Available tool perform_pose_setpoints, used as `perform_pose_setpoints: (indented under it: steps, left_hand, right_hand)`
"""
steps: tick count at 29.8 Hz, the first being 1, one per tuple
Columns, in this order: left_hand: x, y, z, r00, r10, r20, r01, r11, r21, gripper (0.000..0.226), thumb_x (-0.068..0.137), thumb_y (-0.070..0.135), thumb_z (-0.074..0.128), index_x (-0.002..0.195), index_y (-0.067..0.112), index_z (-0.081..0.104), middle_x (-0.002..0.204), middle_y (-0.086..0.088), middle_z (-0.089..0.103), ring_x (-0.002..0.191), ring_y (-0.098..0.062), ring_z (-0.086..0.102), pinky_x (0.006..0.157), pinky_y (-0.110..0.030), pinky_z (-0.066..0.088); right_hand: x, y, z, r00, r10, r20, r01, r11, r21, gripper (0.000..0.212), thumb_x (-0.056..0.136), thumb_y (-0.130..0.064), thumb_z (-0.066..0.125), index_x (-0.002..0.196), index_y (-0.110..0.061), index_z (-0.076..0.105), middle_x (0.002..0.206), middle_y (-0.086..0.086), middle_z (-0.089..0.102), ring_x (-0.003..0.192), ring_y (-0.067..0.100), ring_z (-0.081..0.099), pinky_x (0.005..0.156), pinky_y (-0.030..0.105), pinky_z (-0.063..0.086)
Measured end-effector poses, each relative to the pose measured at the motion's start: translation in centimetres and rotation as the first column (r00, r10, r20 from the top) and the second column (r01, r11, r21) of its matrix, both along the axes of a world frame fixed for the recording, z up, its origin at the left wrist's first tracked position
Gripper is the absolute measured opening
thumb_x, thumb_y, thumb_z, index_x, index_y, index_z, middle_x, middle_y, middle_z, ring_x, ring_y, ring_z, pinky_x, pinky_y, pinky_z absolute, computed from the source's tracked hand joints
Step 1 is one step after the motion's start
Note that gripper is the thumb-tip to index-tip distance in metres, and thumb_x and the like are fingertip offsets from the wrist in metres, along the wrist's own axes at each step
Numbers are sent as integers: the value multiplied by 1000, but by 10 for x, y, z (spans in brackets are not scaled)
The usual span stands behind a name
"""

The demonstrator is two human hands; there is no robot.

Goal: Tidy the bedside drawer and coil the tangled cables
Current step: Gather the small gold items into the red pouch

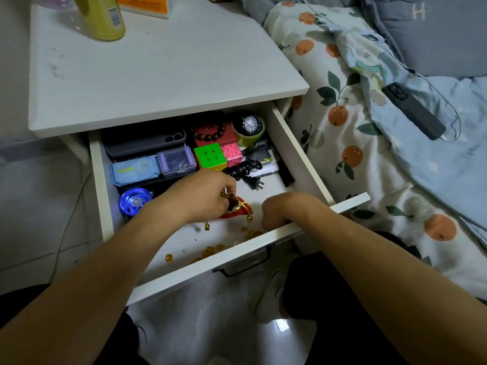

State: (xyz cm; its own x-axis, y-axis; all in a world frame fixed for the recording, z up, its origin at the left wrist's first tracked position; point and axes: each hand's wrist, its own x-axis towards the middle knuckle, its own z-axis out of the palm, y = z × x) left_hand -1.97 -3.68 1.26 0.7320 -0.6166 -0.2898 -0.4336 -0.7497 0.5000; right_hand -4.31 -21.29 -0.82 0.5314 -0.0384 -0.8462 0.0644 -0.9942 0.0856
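Gripped red pouch (234,206) in left hand (203,196) — coiled black cable (243,168) just beyond; right hand (279,210) curled downward, grip hidden — inside drawer (303,151).

The drawer (303,143) has smooth white painted walls with a slight shine. The pouch (234,206) is red cloth with shiny gold cord. The beads (208,250) look like glossy amber plastic. The yo-yo (135,200) is glossy blue plastic. The cable (243,168) is matt black. The floor (210,325) is polished and reflects light.
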Motion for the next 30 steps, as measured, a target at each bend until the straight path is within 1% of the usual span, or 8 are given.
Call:
perform_pose_setpoints:
  steps: [4,8,13,16,21,24,27,30]
  left_hand:
    - [5,5,3,1000,12,5,-12,1000,25,14,90,18,61,101,25,67,107,1,65,96,-20,60,83,-41,54]
    - [11,14,6,998,57,15,-57,998,24,14,90,17,60,100,23,68,107,-1,66,97,-21,60,84,-41,54]
    - [15,23,11,996,90,24,-89,994,-63,16,90,15,61,101,23,69,103,1,66,95,-19,61,85,-36,53]
    - [19,27,11,992,119,35,-116,990,-84,18,89,14,61,101,23,70,103,0,67,97,-19,60,86,-33,51]
    - [22,28,10,990,131,43,-128,989,-73,19,89,16,61,103,23,70,106,-1,67,99,-19,59,87,-37,51]
    - [21,27,9,990,143,17,-141,986,-86,17,88,16,61,100,24,70,103,-1,67,95,-19,60,86,-39,52]
    - [15,23,7,986,166,0,-165,979,-123,14,87,14,60,94,21,70,94,-1,68,86,-18,62,79,-39,55]
    - [8,14,4,986,165,3,-164,979,-122,12,86,14,59,91,19,69,86,-1,67,77,-16,61,69,-36,55]
  right_hand:
    - [-2,22,1,998,54,24,-56,993,101,33,97,-38,54,75,-15,45,71,-3,46,63,13,45,60,26,38]
    - [-3,33,0,996,73,47,-79,986,147,34,95,-31,56,67,-16,44,67,-2,45,56,12,42,52,24,33]
    - [2,22,1,975,-63,212,26,984,174,7,93,-15,54,92,-9,52,94,8,58,82,23,58,67,30,45]
    - [5,25,-1,977,-67,201,30,983,181,36,93,-15,53,128,-9,51,127,11,55,113,27,55,89,33,48]
    - [2,34,0,997,31,74,-50,960,276,36,94,-12,53,130,-13,60,131,4,58,114,23,55,91,30,46]
    - [-3,26,6,999,-42,-6,41,924,381,38,93,-5,49,126,-15,64,129,1,62,114,20,57,97,31,47]
    - [-2,7,10,958,-180,222,68,898,434,34,91,-4,52,121,-14,64,123,4,64,110,20,59,91,29,49]
    - [-6,-7,17,796,-466,386,132,756,641,20,94,-16,55,113,-18,62,104,4,69,90,19,66,75,32,55]
